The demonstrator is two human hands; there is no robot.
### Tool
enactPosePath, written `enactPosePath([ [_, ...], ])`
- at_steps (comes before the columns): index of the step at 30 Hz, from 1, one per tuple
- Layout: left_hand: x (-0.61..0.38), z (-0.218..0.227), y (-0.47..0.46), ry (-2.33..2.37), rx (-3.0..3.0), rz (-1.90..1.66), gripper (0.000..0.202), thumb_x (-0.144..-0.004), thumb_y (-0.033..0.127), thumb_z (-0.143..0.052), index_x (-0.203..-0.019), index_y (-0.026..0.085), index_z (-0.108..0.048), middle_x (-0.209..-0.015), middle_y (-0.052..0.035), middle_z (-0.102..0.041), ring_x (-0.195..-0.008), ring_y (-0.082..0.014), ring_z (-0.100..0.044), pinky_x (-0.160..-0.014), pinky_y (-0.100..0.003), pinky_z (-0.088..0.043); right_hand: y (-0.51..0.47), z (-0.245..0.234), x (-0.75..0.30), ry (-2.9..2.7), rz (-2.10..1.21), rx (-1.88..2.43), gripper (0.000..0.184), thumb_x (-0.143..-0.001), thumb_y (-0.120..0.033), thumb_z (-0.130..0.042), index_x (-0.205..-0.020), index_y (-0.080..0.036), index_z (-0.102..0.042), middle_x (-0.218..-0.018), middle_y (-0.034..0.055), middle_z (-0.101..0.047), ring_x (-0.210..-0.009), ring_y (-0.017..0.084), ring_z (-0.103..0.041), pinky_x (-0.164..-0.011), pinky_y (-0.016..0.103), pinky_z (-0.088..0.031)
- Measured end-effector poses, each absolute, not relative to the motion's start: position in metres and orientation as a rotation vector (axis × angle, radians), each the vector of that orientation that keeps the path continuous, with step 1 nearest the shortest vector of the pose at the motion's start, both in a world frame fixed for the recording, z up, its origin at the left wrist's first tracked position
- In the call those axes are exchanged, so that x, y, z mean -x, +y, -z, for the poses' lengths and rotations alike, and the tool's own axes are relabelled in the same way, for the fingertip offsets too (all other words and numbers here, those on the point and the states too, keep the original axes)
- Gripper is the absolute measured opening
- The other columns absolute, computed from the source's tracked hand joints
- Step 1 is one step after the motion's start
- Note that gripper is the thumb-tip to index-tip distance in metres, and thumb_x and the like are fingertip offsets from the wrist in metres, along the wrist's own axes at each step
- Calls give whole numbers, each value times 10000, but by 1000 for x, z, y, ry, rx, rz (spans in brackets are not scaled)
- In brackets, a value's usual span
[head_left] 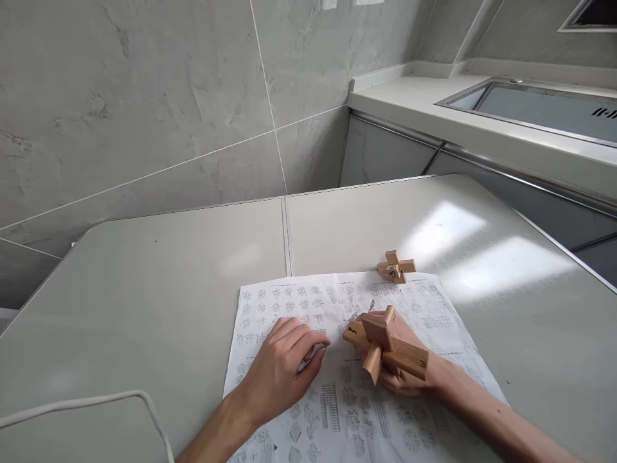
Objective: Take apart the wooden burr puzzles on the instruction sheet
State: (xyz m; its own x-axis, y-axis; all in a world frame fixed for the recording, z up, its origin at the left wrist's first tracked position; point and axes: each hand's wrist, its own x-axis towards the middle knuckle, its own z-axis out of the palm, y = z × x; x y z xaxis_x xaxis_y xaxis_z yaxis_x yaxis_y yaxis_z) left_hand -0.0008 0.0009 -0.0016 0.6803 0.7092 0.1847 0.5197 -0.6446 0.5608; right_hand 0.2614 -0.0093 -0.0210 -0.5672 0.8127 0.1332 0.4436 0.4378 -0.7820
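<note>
My right hand [409,331] is closed around a wooden interlocking puzzle [378,344], a cross of light-brown bars with a dark mark on its left end. It is held tilted above a printed instruction sheet [332,399], and the bars hide part of the fingers. To its left, my left hand [289,357] rests over the sheet with fingers curled and thumb and index tips close together; nothing shows between them. Beyond the right hand, a smaller wooden cross-shaped puzzle [396,267] with a dark mark sits at the sheet's far edge.
The sheet lies on a glossy pale table [159,283] with a seam across it. A white cable [96,402] loops in at the lower left. Behind stands a grey tiled wall [159,90]. A counter [400,96] with an inset sink [535,106] is at the right.
</note>
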Motion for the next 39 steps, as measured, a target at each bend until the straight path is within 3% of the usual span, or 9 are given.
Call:
enactPosePath([
  [4,2,-2,-2,942,-2351,-525,202,-1057,206,-594,-1256,240,-604,-868,-4,-627,-799,-183,-551,-788,-361,-473,-8,21,-253,-2273,-750,1002,101,-825,-256,-521,-793,-241,-427,-717,-11,-532,-616,158,-397,-615,308,-314],
  [7,5,-6,-5,905,-2140,-536,594,-926,350,-807,-1430,284,-500,-1182,-70,-677,-1012,-242,-635,-906,-422,-547,-8,22,-251,-2382,-589,948,107,-868,-258,-511,-806,-236,-426,-728,-12,-556,-628,154,-421,-621,302,-315],
  [9,6,-8,-8,861,-1970,-515,877,-815,477,-909,-1532,332,-424,-1423,-113,-609,-1194,-304,-632,-1003,-472,-562,-10,23,-249,-2453,-569,921,140,-895,-284,-524,-804,-233,-432,-745,-5,-573,-646,155,-431,-633,305,-323],
  [14,3,-9,-10,671,-1724,-501,1193,-667,578,-988,-1642,396,-325,-1663,-125,-438,-1477,-412,-490,-1220,-591,-428,-17,24,-244,-2565,-664,829,172,-879,-375,-569,-827,-226,-499,-786,13,-604,-672,174,-469,-684,328,-379],
  [20,-7,0,-14,444,-1707,-639,1130,-688,635,-941,-1641,407,-379,-1577,-110,-526,-1476,-427,-475,-1245,-630,-366,-29,33,-229,-2608,-805,626,208,-773,-365,-568,-722,-234,-415,-722,1,-597,-641,163,-473,-667,333,-398],
  [26,-9,-3,-20,449,-1542,-609,1115,-630,533,-989,-1591,351,-452,-1554,-121,-555,-1438,-423,-534,-1241,-605,-390,-36,30,-222,-2595,-885,633,251,-739,-377,-600,-724,-234,-394,-716,2,-586,-639,159,-481,-613,306,-360],
  [35,-1,-6,-20,809,-1543,-831,1023,-675,516,-1002,-1532,367,-463,-1423,-105,-528,-1350,-355,-572,-1162,-524,-511,-18,9,-236,-2092,-1033,1065,103,-992,-282,-507,-911,-220,-488,-726,-11,-573,-581,133,-436,-571,283,-298],
  [39,-2,-5,-18,956,-1593,-861,965,-714,542,-975,-1532,394,-485,-1449,-91,-484,-1360,-340,-553,-1224,-566,-454,-14,-3,-241,-1712,-1409,1176,423,-1150,-427,-329,-816,-216,-479,-729,-4,-546,-629,137,-476,-624,289,-382],
])
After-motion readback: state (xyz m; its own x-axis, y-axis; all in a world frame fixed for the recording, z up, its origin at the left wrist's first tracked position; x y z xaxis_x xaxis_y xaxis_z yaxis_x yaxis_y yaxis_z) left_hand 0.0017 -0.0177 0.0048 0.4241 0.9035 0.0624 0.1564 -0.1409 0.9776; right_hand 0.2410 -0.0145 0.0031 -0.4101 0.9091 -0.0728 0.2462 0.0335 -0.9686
